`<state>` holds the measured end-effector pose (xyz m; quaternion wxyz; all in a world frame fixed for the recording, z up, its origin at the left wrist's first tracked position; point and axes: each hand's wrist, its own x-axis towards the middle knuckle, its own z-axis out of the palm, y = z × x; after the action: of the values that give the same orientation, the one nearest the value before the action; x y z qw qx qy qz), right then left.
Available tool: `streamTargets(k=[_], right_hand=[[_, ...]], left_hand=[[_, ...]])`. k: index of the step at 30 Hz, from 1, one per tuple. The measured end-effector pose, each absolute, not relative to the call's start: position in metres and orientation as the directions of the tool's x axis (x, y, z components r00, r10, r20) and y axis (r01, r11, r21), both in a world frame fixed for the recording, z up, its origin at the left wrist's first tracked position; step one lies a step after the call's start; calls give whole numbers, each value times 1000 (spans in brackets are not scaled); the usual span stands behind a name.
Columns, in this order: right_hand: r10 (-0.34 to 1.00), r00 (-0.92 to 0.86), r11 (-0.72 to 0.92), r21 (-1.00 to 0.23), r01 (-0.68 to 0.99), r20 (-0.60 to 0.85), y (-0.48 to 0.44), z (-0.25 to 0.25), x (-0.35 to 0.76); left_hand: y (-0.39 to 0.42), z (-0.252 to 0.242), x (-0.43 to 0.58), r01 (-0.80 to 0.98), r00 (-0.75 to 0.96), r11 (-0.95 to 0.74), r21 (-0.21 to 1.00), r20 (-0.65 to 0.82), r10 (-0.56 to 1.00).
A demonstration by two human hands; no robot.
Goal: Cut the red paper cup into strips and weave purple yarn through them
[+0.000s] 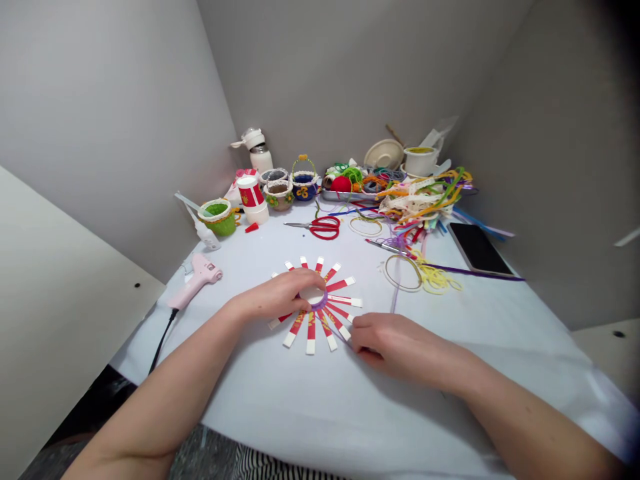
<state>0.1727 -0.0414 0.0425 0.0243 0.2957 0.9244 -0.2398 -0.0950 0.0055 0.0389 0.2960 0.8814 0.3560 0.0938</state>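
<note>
A paper cup cut into red and white strips lies fanned out flat (336,285) in the middle of the white table (280,400). A purple cord (323,301) runs round its round base. My left hand (277,295) rests on the left side of the fan, fingers curled at the base. My right hand (387,341) sits at the fan's lower right edge, with its fingers pinched on the purple cord's end.
A pink glue gun (197,279) lies at the left. Red scissors (320,227), small woven baskets (280,193), a red and white cup (250,197), a heap of coloured cords (420,197) and a black phone (479,249) stand further back. Grey walls close in all round.
</note>
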Motion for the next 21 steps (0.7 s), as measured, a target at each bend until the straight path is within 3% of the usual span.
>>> streamTargets(k=[6, 14, 21], right_hand=[[744, -658, 615, -269, 741, -114, -34, 36, 174], [922, -386, 374, -343, 862, 38, -14, 19, 169], [931, -360, 351, -399, 847, 54, -7, 7, 166]], left_hand=[[5, 39, -95, 571, 728, -563, 597, -51, 684], [0, 43, -87, 487, 797, -607, 627, -36, 603], [-4, 39, -85, 468, 794, -632, 617, 19, 607]])
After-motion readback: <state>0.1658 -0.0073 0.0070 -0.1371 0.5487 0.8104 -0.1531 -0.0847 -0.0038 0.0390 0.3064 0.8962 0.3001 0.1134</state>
